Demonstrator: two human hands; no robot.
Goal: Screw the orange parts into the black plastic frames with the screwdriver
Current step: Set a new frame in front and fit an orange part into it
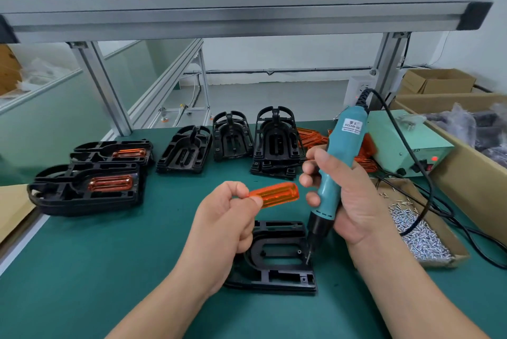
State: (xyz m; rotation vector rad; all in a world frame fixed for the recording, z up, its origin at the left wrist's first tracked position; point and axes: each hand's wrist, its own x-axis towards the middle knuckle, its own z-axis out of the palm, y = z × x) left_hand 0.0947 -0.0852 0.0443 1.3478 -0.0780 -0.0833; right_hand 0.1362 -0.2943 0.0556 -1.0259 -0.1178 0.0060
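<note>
My left hand (223,222) pinches one end of a translucent orange part (277,194), held in the air above a black plastic frame (277,259) that lies flat on the green mat. My right hand (348,196) grips a teal electric screwdriver (338,163), tilted, its bit pointing down at the frame's right side. Whether the bit touches the frame I cannot tell.
Two stacks of frames with orange parts fitted (90,187) lie at the left. Bare black frames (186,150) stand at the back, loose orange parts (311,135) behind them. A cardboard tray of screws (419,234), the screwdriver's power box (406,144) and cardboard boxes (466,163) are at the right.
</note>
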